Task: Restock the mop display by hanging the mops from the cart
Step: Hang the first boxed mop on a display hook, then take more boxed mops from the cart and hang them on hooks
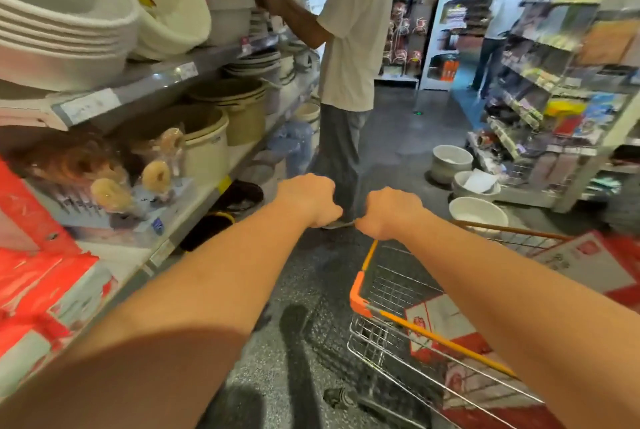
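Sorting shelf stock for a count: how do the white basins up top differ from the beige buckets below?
The white basins are wide and shallow; the beige buckets are taller and narrower. The basins sit on the upper shelf, the buckets one shelf lower. Both are open-topped.

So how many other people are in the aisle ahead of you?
2. One person in a pale shirt stands close ahead at the left shelves; a second person stands farther back by the right shelves. More may be hidden behind shelving.

A speckled grey floor (398,138) runs between stocked shelving at left (156,79) and right (540,82).
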`<act>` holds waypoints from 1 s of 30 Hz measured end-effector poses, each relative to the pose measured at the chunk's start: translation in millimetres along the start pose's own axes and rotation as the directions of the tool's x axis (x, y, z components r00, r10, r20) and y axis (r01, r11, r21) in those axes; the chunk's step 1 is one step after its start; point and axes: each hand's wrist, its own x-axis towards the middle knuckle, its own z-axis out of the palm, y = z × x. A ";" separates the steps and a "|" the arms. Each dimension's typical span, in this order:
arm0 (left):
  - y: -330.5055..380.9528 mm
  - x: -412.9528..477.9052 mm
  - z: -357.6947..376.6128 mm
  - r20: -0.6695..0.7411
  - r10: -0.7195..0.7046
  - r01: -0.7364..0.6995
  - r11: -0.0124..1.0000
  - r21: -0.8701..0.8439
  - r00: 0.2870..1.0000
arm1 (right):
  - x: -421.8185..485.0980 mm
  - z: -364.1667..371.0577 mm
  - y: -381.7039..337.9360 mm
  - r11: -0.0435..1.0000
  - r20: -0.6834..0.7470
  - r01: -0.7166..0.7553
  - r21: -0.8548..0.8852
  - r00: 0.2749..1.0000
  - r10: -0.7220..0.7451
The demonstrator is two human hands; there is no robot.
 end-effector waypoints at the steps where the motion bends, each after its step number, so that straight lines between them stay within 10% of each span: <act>1: 13.6 7.2 3.5 0.005 0.033 -0.033 0.999 0.008 0.999 | -1.3 5.8 13.6 0.999 0.007 -0.036 0.003 0.999 0.036; 30: 273.0 110.5 67.7 0.151 0.784 -0.798 0.595 0.089 0.602 | -98.4 99.2 213.1 0.565 0.137 -0.819 0.098 0.573 0.808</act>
